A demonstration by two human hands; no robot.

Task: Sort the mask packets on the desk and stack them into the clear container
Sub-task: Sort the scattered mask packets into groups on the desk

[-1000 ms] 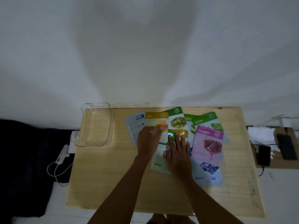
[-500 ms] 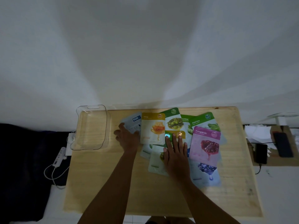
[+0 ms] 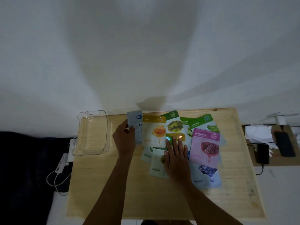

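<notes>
Several mask packets lie fanned out on the wooden desk (image 3: 162,200). My left hand (image 3: 124,140) grips a grey-blue packet (image 3: 135,124) by its left edge and holds it tilted up off the desk. Beside it lie a yellow honey packet (image 3: 154,130), a green olive packet (image 3: 174,123), an aloe vera packet (image 3: 205,123), a pink pomegranate packet (image 3: 205,146) and a blueberry packet (image 3: 207,174). My right hand (image 3: 177,158) rests flat, fingers spread, on the packets in the middle. The clear container (image 3: 91,133) stands with nothing in it at the desk's far left corner.
A white wall rises right behind the desk. A white power strip with cables (image 3: 60,166) lies off the desk's left edge, beside something dark. On a low shelf to the right lie two black phones (image 3: 284,143) and white paper (image 3: 258,132).
My left hand moved left off the honey packet, took the grey-blue packet by its edge and lifted it upright. My right hand has stayed pressed on the middle packets.
</notes>
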